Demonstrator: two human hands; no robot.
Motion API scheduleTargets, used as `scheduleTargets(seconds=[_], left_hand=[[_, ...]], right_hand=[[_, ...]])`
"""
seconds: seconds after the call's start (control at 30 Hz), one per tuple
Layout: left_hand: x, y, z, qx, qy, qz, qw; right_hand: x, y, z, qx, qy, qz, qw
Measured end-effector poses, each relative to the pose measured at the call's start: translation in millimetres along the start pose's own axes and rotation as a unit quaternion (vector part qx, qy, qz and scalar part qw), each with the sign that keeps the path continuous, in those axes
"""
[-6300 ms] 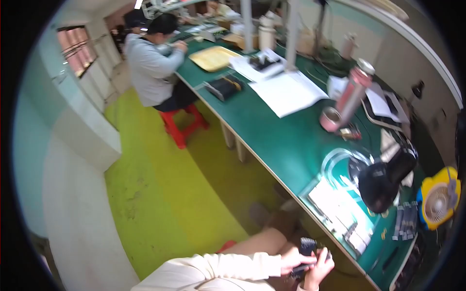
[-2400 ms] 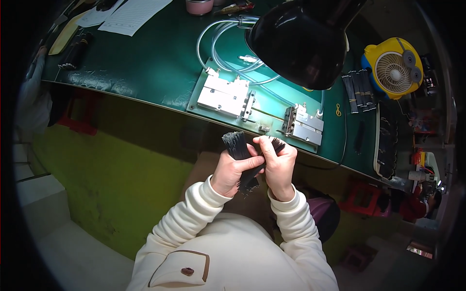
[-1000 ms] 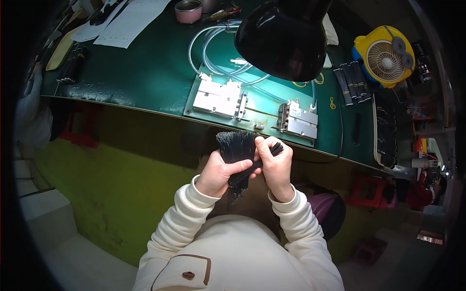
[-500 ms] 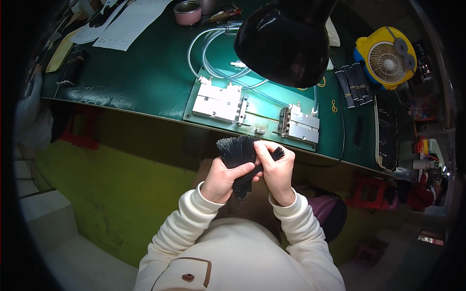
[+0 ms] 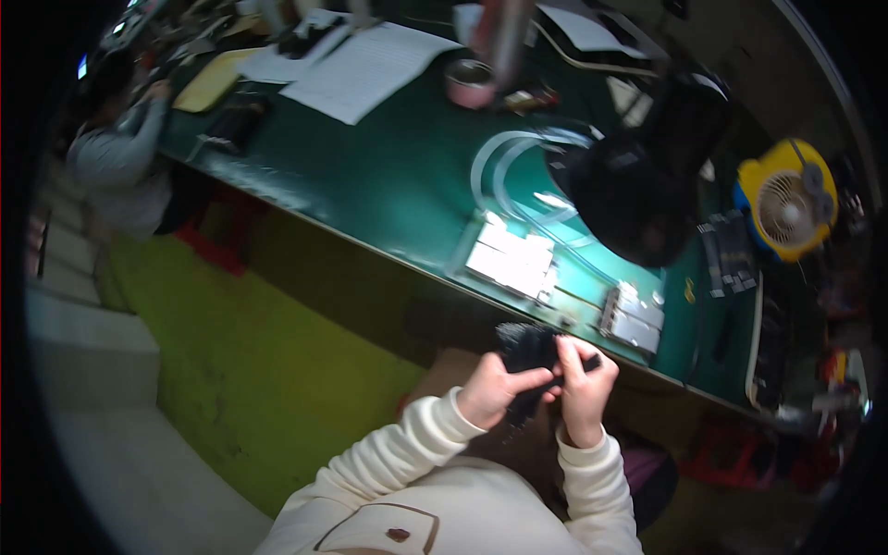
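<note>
One black bundle
Left hand and right hand both grip it; two metal blocks sit on one counter.

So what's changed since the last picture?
The view swung left: the fan and lamp appear lower and further right, and a co-worker shows more. The left hand and right hand still hold the black strands; nothing was visibly let go.
</note>
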State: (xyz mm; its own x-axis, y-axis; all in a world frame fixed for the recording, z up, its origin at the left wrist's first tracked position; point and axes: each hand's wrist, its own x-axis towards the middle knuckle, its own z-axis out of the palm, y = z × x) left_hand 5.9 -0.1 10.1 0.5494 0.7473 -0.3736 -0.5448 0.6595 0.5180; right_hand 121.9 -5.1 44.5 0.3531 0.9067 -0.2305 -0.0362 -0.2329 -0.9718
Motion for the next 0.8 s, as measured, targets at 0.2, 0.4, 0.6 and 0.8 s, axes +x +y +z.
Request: scheduleTargets(seconds=[0.2,0.4,0.6,0.8], left_hand=[[6.8,-23.1,-1.7,-0.053,-0.043,0.016,0.998],[1.0,-27.7,-14.0,-0.054,-0.055,0.03,0.997],[1.7,-30.2,-22.0,-0.047,-0.065,-0.002,0.997],[-2.8,-30.7,-24.4,-0.044,-0.063,0.005,0.997]], right_hand=[[-1.4,17.2,-12.5,-0.048,0.034,-0.062,0.996],[-4.1,31.7,-5.1,-0.04,0.015,-0.108,0.993],[-4.2,33.3,-2.2,-0.04,0.007,-0.129,0.991],[-13.9,29.4,3.0,-0.038,0.008,-0.108,0.993]])
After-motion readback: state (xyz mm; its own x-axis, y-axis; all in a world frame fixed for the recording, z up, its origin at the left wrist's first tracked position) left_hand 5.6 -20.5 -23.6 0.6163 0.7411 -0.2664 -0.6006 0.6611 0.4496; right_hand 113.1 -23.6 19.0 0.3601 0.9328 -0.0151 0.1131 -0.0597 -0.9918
